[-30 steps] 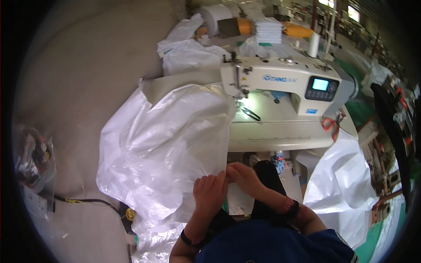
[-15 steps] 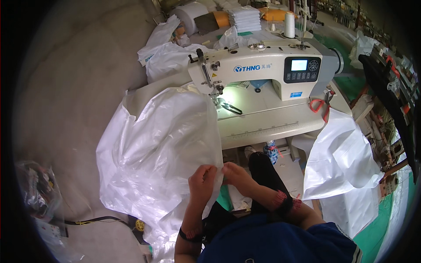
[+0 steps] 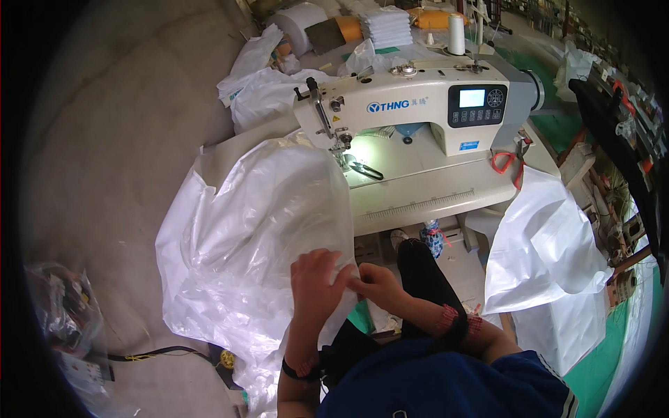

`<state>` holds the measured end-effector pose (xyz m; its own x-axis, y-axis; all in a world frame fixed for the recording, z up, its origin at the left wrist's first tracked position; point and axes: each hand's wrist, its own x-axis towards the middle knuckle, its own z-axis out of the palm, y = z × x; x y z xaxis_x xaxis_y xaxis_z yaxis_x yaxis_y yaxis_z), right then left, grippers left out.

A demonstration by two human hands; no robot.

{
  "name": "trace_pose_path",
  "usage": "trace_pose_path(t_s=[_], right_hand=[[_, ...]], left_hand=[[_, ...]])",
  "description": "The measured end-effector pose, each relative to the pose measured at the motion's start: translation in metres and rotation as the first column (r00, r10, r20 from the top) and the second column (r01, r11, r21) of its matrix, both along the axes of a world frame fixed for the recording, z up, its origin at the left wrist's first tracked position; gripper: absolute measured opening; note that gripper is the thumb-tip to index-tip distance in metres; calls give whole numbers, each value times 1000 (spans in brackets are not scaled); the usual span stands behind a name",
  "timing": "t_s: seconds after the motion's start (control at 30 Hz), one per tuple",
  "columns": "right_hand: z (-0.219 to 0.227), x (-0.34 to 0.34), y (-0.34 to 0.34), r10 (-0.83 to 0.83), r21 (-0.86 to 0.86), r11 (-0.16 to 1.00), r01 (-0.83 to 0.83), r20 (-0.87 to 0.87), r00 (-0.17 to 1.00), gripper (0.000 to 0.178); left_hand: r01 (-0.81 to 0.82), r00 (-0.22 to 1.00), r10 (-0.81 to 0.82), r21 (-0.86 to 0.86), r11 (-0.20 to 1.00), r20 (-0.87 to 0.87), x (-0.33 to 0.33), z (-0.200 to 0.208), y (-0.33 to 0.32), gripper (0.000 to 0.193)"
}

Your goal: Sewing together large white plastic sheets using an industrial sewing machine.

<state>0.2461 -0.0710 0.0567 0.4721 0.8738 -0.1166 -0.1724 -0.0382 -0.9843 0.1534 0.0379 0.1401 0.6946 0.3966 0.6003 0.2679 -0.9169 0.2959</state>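
A large, shiny white plastic sheet hangs off the left end of the sewing machine's table and drapes down to my lap. At its right edge my right hand pinches the plastic between thumb and fingers. Close beside it, my left hand lies over the sheet, fingers bent across it and thumb at the same edge. The sewing machine stands ahead, its lamp lit at the needle. Small black thread snips lie on the machine bed by the needle.
Red-handled scissors rest at the table's right end. Another white sheet hangs below them. A thread cone stands behind the machine, near a stack of folded white pieces. A clear bag sits on the floor at left.
My left hand has moved slightly up and left, its fingers loosening from a fist to spread over the sheet. The right hand still pinches the edge, slightly lower. The view has shifted a little.
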Motion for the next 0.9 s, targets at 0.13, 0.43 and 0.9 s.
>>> trace_pose_path(t_s=[0.13,0.43,0.9], right_hand=[[-5,-6,4,-14,105,994,19,-50,999,25],[23,1,-2,21,88,996,18,-418,908,25],[-3,21,36,-47,162,981,104,-322,946,17]], left_hand=[[27,997,-30,-40,999,-66,5,-22,6,6],[89,993,11,-826,556,115,-8,-32,24,11],[70,981,29,-485,872,193,-5,-17,-3,3]])
